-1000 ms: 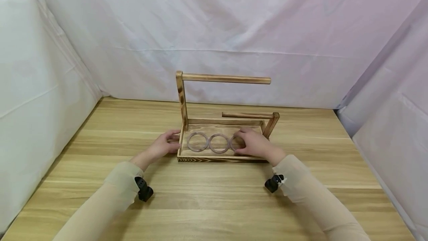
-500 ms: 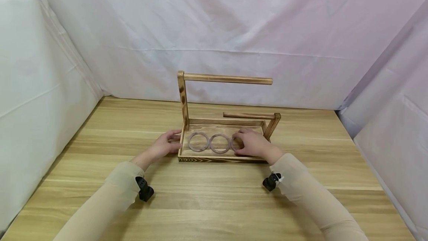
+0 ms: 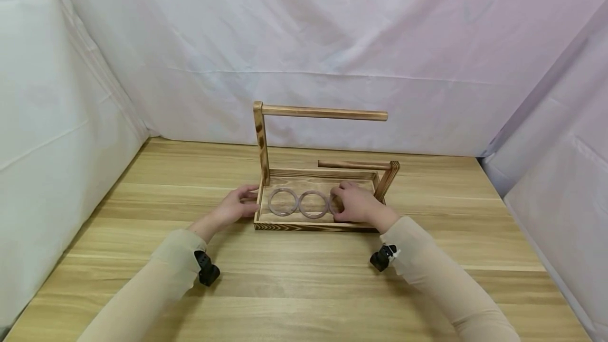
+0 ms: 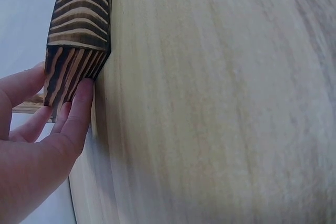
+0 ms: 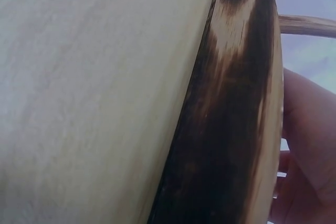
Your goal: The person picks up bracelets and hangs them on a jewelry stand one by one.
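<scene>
A: What's biggest?

B: Cloth point(image 3: 304, 25), pale, hung on three sides: left, back and right. Next comes one wooden table point(image 3: 285, 284), then two sleeves point(image 3: 142, 286) reaching over it, one from the left and one from the right.

A: What stands on the table?

B: One wooden tray point(image 3: 299, 227), set crosswise. Above it run a long bar point(image 3: 325, 113), high up, and a short bar point(image 3: 353, 164), lower: two in all.

A: What bears them?

B: Two posts: a tall post point(image 3: 262, 144) at the tray's left end and a short post point(image 3: 387, 179) at its right end. Each carries one bar, whose other tip is free.

A: Next?

B: Two hands. The left hand point(image 3: 233, 206) has its fingers spread and uncurled, tips against the tray's left end. The right hand point(image 3: 358, 205) reaches into the tray and grips the right ring point(image 3: 330, 205) across, thumb near, fingers far.

A: How many rings?

B: Three, in one row inside the tray. The left ring point(image 3: 283, 215) and middle ring point(image 3: 313, 217) lie flat in full view; the right hand hides most of the third.

A: Anything smaller?

B: Two black cameras point(image 3: 207, 269), one by each cuff.
</scene>
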`<state>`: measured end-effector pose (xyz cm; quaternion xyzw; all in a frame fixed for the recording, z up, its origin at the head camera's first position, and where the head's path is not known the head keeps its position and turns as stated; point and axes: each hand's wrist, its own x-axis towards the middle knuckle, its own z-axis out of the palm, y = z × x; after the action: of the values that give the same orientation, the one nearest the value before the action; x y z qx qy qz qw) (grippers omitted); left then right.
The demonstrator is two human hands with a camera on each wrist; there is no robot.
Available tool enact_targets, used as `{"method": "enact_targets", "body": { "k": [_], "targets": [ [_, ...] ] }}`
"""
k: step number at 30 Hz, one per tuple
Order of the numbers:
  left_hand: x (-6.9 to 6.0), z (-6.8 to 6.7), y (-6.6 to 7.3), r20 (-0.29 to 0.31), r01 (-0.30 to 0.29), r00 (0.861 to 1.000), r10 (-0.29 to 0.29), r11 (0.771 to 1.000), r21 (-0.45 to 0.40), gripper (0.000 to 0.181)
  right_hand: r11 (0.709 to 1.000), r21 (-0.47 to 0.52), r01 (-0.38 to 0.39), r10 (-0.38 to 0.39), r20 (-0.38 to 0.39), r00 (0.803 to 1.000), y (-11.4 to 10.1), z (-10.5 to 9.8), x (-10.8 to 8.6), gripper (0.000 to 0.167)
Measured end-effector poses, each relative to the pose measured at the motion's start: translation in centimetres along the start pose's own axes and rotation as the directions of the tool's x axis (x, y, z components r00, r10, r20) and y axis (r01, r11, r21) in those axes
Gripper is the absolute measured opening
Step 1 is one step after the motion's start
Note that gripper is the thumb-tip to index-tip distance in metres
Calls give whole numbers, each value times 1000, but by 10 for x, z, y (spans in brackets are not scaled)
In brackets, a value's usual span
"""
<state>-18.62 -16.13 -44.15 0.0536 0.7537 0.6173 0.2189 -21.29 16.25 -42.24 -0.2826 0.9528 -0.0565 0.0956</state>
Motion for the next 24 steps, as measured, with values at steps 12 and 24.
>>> {"method": "enact_targets", "body": {
  "k": [12,24],
  "targets": [
    [1,-1,3,-3,17,1000,-16,999,29,61,992,130,-2,8,-45,999,8,-2,-1,54],
    [3,-2,6,6,8,1000,-9,1000,27,61,985,169,34,-25,-55,998,9,-9,-5,55]
  ]
}}
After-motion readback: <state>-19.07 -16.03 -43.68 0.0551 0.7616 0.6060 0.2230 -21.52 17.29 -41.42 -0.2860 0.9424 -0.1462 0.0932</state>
